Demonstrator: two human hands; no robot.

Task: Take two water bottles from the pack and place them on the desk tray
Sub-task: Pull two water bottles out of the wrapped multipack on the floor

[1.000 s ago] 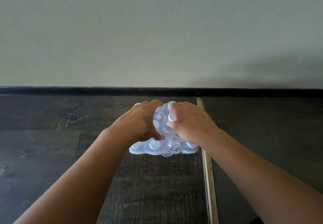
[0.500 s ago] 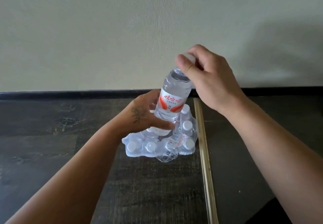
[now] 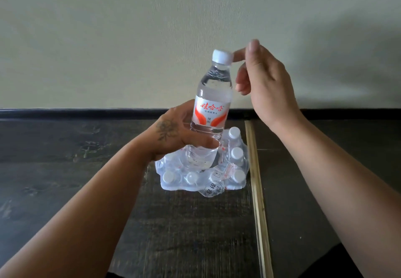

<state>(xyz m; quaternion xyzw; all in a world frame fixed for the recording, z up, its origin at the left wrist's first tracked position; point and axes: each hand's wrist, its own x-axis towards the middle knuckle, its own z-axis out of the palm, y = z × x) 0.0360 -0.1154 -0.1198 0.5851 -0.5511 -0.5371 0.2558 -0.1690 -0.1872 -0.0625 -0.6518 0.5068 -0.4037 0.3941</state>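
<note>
A clear water bottle (image 3: 211, 106) with a white cap and a red-and-white label stands upright above the pack. My left hand (image 3: 173, 134) is wrapped around its lower body. My right hand (image 3: 260, 82) hovers just right of the cap with fingers apart; one fingertip is at the cap's side. The shrink-wrapped pack (image 3: 201, 171) of several white-capped bottles lies on the dark floor below, its plastic torn open on top. No desk tray is in view.
Dark wood-look floor (image 3: 65, 169) runs to a black baseboard (image 3: 86, 113) under a pale wall. A thin light strip (image 3: 258, 201) crosses the floor just right of the pack.
The bottle was pulled up out of the pack by my right hand. My left hand has taken it by the body, and my right hand has let go of the cap.
</note>
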